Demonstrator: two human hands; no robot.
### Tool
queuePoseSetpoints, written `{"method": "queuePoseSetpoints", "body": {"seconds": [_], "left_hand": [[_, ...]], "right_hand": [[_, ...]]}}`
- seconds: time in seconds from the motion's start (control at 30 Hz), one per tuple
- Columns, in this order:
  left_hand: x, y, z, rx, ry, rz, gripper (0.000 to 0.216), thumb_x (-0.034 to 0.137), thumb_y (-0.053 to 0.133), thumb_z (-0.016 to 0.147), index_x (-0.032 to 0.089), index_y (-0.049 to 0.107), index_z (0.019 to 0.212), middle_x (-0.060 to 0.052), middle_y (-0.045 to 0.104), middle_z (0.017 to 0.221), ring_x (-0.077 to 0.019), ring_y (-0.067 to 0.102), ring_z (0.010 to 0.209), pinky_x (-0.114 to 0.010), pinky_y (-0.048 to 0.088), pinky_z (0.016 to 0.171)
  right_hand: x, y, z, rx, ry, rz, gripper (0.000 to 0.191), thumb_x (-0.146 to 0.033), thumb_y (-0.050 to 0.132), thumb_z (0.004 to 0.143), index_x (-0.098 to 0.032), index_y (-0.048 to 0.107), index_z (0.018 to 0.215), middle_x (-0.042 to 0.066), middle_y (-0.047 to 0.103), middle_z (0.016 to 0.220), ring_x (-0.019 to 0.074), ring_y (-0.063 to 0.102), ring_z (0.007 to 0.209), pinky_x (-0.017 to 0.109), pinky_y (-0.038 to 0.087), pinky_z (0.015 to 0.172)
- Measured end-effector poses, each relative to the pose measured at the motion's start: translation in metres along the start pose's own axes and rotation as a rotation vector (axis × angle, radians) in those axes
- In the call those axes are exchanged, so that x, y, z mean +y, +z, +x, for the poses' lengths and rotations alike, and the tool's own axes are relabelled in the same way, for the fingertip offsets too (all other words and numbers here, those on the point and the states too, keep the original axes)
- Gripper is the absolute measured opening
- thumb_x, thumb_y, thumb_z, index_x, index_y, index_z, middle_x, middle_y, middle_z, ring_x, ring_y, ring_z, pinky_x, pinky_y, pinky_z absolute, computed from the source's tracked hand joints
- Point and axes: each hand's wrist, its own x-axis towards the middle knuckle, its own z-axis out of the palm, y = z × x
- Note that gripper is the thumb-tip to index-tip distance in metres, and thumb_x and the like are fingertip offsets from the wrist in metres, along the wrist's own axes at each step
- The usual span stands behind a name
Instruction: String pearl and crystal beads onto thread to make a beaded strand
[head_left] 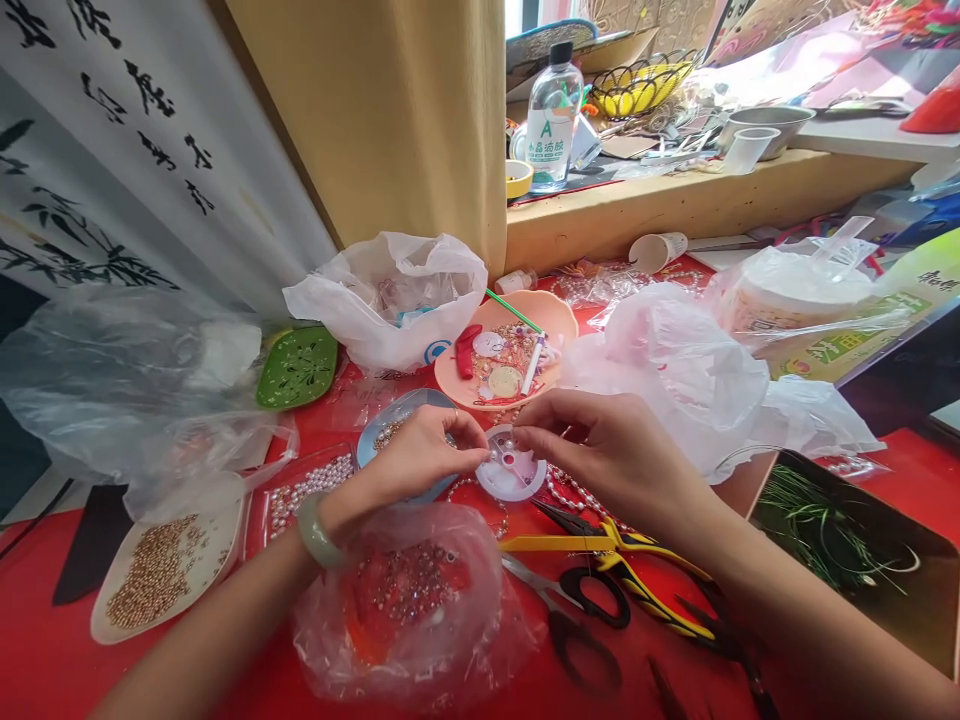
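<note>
While both hands meet at the middle, the cream dish [199, 596] of gold beads sits at far left on the red surface [45, 610]. To its right are the green tray [297, 366], the clear box [253, 525] of pearly beads and the blue dish [367, 437], partly hidden by the left hand [427, 445].

That hand's thumb and forefinger are brought close together beside the left rim of the round white disc [511, 465]; whether they grip a thread or a bead cannot be told. Below the left forearm lies the open plastic bag [330, 655] of beads, so the wrist is best carried high enough not to drag it.

The disc lies between the hands, pale beads on it. A level disc and small fingertip movements should suit such work, judging by how loose beads might roll. The right hand [600, 430] is narrowed to a pinch at the disc's upper right edge; what it holds is too small to tell. Its forearm passes near the scissors [537, 584] and yellow-handled pliers [664, 604], a likely snag for the sweep of an elbow.
</note>
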Motion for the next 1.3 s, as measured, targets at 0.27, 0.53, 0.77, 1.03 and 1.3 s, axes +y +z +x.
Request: {"method": "queuePoseSetpoints", "body": {"seconds": [0.27,0.53,0.77,1.03,1.3], "left_hand": [[0.001,0.001,0.006,-0.126,0.096,0.100,0.011,0.014,0.058,0.069,0.011,0.067,0.075,-0.004,0.068,0.069,-0.0120,0.059,0.061,-0.023,0.046,0.058],[0.007,-0.017,0.004,-0.086,0.148,0.026,0.019,0.020,0.056,0.078,0.011,0.068,0.091,-0.009,0.071,0.089,-0.0154,0.064,0.080,-0.027,0.049,0.073],[0.001,-0.046,-0.077,0.243,0.051,0.133,0.017,0.019,0.051,0.081,0.015,0.065,0.088,-0.005,0.069,0.085,-0.0136,0.062,0.075,-0.027,0.048,0.069],[-0.043,-0.041,-0.147,0.170,0.306,0.394,0.017,0.011,0.048,0.083,0.018,0.062,0.089,-0.006,0.064,0.099,-0.0170,0.053,0.097,-0.036,0.042,0.084],[-0.060,-0.029,-0.144,0.179,0.294,0.581,0.023,0.019,0.047,0.085,0.020,0.057,0.106,-0.009,0.043,0.129,-0.0225,0.038,0.114,-0.044,0.036,0.094]], "right_hand": [[0.016,0.008,0.001,-0.009,-0.019,-0.131,0.015,-0.019,0.048,0.081,-0.015,0.062,0.086,0.001,0.065,0.067,0.0104,0.055,0.056,0.022,0.039,0.052],[0.036,0.020,-0.014,0.000,-0.026,-0.464,0.022,-0.017,0.044,0.081,-0.017,0.065,0.086,0.005,0.068,0.081,0.0169,0.061,0.066,0.026,0.042,0.058],[0.053,0.032,-0.010,-0.078,0.139,-0.679,0.025,-0.030,0.044,0.083,-0.016,0.064,0.076,0.008,0.067,0.075,0.0221,0.062,0.068,0.027,0.038,0.055],[0.042,0.028,0.002,-0.084,0.344,-0.461,0.025,-0.032,0.048,0.075,-0.016,0.066,0.068,0.004,0.066,0.060,0.0174,0.059,0.054,0.024,0.037,0.049],[0.035,0.017,0.005,-0.030,0.486,-0.289,0.027,-0.038,0.053,0.069,-0.015,0.064,0.061,0.003,0.060,0.051,0.0133,0.051,0.044,0.023,0.034,0.041]]}}
